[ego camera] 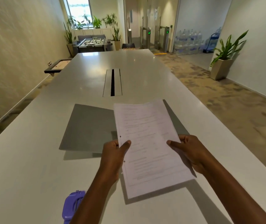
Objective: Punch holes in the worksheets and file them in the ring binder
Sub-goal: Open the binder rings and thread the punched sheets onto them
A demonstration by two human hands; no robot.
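Both my hands hold a stack of white printed worksheets (148, 143) in the air above the table. Two punched holes show along the stack's left edge. My left hand (113, 154) pinches that left edge, thumb on top. My right hand (189, 151) pinches the right edge the same way. Under and behind the sheets lies an open grey ring binder (87, 128), flat on the table; its rings are hidden by the paper. A purple hole punch (72, 206) sits near the table's front edge, partly behind my left forearm.
The long white table (32, 175) has a cable slot (112, 82) in its middle. Carpeted floor runs along the right side, with a potted plant (224, 62) by the wall. A foosball table, plants and turnstiles stand far back.
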